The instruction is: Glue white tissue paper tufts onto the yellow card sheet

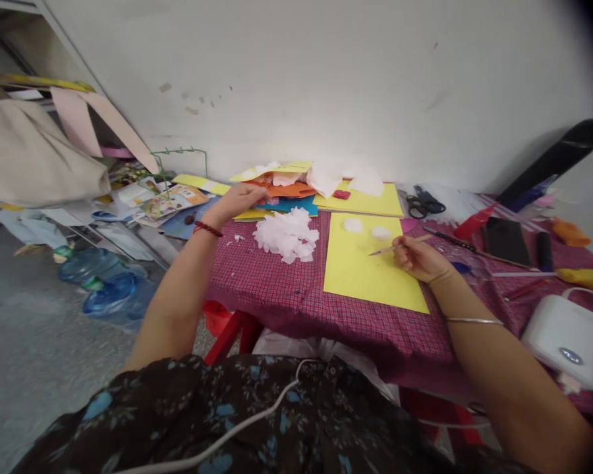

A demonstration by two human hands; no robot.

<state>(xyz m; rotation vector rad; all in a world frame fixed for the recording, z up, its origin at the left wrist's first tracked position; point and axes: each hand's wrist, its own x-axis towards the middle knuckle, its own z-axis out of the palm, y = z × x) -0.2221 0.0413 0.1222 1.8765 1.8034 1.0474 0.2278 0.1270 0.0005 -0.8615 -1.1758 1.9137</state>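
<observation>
My right hand (414, 259) grips a thin pencil (383, 251), its pointed tip just over a yellow sheet of paper (370, 280). Two small white tufts (352, 225) lie near the top of that sheet. Over on the left, my left hand (244, 199) reaches to a pile of coloured papers, with its fingers drawn together beside an orange paper (291, 190) and a blue paper (296, 205). What the fingertips hold, if anything, is too small to make out. A heap of white paper pieces (286, 236) sits on the tablecloth between my hands.
On the checked red tablecloth (267, 283), black scissors (425, 201), a dark phone-like slab (507, 242) and a white case (570, 339) lie to the right. A green wire rack (180, 151) stands at back left; blue water bottles (118, 293) rest on the floor. A wall rises behind the table.
</observation>
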